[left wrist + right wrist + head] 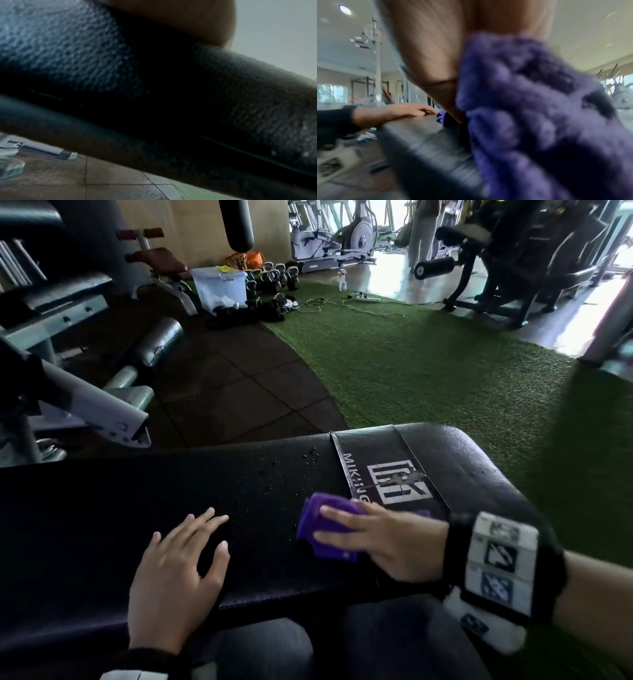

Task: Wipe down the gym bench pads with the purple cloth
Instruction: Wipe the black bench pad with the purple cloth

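Purple cloth [325, 525], folded into a thick wad, lies in the lower middle of the head view on the black bench pad [120, 508], just left of the white printed logo [397, 482]. The right hand [383, 539] presses down on it, fingers laid over the top and the thumb against its near edge, so its grip is a light clamp on the cloth; the right wrist view shows the cloth bunched against the palm. The left hand [178, 570] rests flat on the pad at lower left, fingers spread and straight, holding nothing — it looks like a brace. Small droplets [274, 463] bead the pad above and left of the cloth, so the wipe seems only partly done. To do it well I would keep the palm flat, drive the cloth in overlapping strokes up through the droplets, and carry each stroke across the seam by the logo, where liquid could sit. The far edge of the pad runs across mid-frame with dark floor tiles [239, 392] and green turf [428, 364] beyond, all open room. Toward the left, the resting hand stands in the cloth's path and would need lifting.
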A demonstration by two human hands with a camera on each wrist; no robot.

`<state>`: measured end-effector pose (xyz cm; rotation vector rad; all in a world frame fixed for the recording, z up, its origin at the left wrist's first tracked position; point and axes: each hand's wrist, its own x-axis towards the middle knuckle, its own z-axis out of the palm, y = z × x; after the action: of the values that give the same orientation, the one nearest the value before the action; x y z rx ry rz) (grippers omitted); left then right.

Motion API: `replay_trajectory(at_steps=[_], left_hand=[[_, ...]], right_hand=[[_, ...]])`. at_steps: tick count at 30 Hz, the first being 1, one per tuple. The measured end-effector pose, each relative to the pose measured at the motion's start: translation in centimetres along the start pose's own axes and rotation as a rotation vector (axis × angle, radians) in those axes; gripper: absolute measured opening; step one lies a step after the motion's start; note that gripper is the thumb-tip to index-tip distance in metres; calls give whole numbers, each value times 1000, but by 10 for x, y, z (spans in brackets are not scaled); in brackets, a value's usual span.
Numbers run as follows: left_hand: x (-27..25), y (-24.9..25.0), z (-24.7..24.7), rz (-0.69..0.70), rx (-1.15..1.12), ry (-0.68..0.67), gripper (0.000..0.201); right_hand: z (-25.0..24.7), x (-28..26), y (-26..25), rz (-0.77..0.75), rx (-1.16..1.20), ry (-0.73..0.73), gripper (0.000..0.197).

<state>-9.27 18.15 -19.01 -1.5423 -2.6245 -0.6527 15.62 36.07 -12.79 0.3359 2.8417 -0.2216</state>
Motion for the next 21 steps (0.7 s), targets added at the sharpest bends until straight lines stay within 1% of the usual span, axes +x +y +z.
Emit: replay_trajectory(at_steps=[2,3,4,5,7,9,11,12,13,14,16,18,20,21], left_hand=[[0,-1,0,4,3,-3,54],[-1,-1,0,5,2,-3,54],[-1,-1,0,5,-2,-2,54],[-2,-1,0,4,-6,-1,54],[-2,-1,0,4,-7,-2,54],[-1,-1,1,6,-6,-1,54],[-1,-1,0,9,-4,6,53],[-1,0,0,8,-2,8,53],[-1,0,0,7,-1,10,53],[0,0,0,6,-2,11,53],[0,-1,0,10,-6,15,52],[0,-2,0,17,-7,16,52],[0,-3,0,17,-13,15,52],[0,-3,0,15,-14,14,52]], right_hand=[[13,-21,-10,-129,-27,51,74],[19,-36,-9,-164,-61,54,75],[26,-49,-3,-152,-51,54,75],[30,-61,2,-109,-55,52,76],[36,-79,11,-18,-48,149,78],[40,-87,23,131,86,183,73],[41,-79,28,283,173,255,71],[41,-70,27,364,180,286,71],[40,-59,23,423,178,302,72],[41,-45,16,452,149,315,73],[43,-16,-5,428,90,353,74],[44,0,-32,364,52,411,74],[47,-5,-50,290,21,454,72],[50,-14,-54,250,12,449,72]])
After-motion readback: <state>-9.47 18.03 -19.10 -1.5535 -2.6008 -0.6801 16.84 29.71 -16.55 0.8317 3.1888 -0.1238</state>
